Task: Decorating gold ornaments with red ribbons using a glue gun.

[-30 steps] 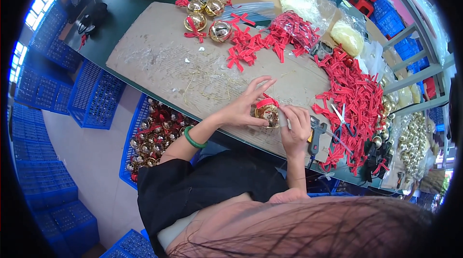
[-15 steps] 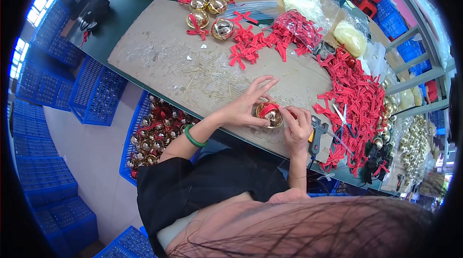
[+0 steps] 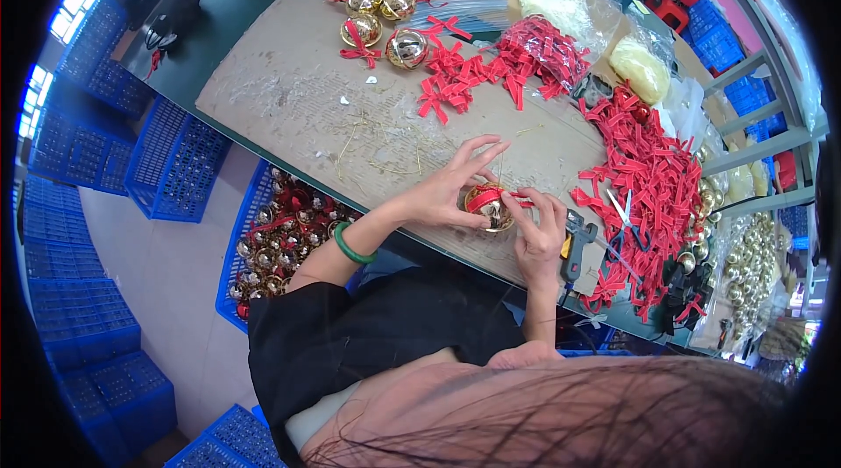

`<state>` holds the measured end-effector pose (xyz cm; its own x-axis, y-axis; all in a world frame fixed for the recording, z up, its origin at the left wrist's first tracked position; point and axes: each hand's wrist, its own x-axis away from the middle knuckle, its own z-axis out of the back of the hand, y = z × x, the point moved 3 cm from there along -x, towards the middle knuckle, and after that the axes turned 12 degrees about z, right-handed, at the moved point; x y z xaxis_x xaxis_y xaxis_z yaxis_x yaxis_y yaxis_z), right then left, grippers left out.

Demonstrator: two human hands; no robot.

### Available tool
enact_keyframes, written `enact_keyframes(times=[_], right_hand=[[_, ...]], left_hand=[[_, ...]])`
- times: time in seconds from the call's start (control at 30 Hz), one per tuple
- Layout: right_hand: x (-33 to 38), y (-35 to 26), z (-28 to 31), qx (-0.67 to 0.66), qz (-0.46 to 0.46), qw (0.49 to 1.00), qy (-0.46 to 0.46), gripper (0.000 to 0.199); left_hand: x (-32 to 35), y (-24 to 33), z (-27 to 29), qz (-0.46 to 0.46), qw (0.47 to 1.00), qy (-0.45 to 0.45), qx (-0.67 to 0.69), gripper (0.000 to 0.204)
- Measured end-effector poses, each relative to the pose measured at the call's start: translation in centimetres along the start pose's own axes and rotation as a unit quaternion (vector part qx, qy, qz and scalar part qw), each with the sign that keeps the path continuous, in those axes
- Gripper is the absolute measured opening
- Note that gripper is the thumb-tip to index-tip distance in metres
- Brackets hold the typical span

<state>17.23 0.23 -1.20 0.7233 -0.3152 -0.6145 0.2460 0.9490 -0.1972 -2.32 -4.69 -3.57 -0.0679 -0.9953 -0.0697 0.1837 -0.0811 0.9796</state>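
A shiny gold ball ornament (image 3: pixel 496 215) with a red ribbon bow (image 3: pixel 484 197) on its top is between my hands at the table's near edge. My left hand (image 3: pixel 457 186) grips the ball from its left side, thumb in front and fingers raised behind. On the other side, the fingertips of my right hand (image 3: pixel 536 221) pinch the red bow and press it to the ball. Just right of that hand lies a glue gun (image 3: pixel 578 246). Scissors (image 3: pixel 623 214) rest on a large heap of red bows (image 3: pixel 644 170) farther right.
Finished gold balls (image 3: pixel 406 49) with bows stand at the back of the cardboard sheet (image 3: pixel 289 83), near clear glue sticks (image 3: pixel 473 13). A blue crate (image 3: pixel 229 280) of ornaments stands below the table's left edge. Plain gold balls (image 3: pixel 751 262) lie at the far right.
My right fingers have shifted slightly left over the ball, onto the bow, which now lies across its top. My left hand keeps its hold almost unmoved.
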Motion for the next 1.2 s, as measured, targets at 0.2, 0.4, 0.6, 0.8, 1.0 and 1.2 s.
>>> enact_keyframes(times=[0.2, 0.4, 0.6, 0.8, 1.0, 1.2], right_hand=[[-0.4, -0.7, 0.2, 0.05, 0.034, 0.998, -0.018, 0.051], [-0.4, -1.4, 0.4, 0.072, 0.048, 0.996, -0.038, 0.045], [-0.2, -1.3, 3.0, -0.05, -0.034, 0.998, 0.012, 0.056], [-0.5, -0.3, 2.9, -0.392, -0.147, 0.902, 0.104, 0.048], [3.0, -4.7, 4.7, -0.357, -0.126, 0.922, -0.085, 0.061], [3.6, -4.0, 5.8, -0.509, -0.215, 0.833, -0.002, 0.047]], left_hand=[[0.1, 0.5, -0.1, -0.012, 1.0, 0.002, -0.021, 0.111], [0.6, 1.1, -0.3, -0.039, 0.995, 0.011, -0.088, 0.109], [1.4, 1.1, -1.0, -0.098, 0.985, 0.026, -0.137, 0.106], [3.6, 4.8, -0.6, -0.152, 0.987, -0.038, -0.017, 0.105], [3.3, 6.2, 3.9, -0.178, 0.979, 0.081, -0.05, 0.118], [2.1, 5.4, 3.2, -0.165, 0.98, 0.079, -0.083, 0.118]])
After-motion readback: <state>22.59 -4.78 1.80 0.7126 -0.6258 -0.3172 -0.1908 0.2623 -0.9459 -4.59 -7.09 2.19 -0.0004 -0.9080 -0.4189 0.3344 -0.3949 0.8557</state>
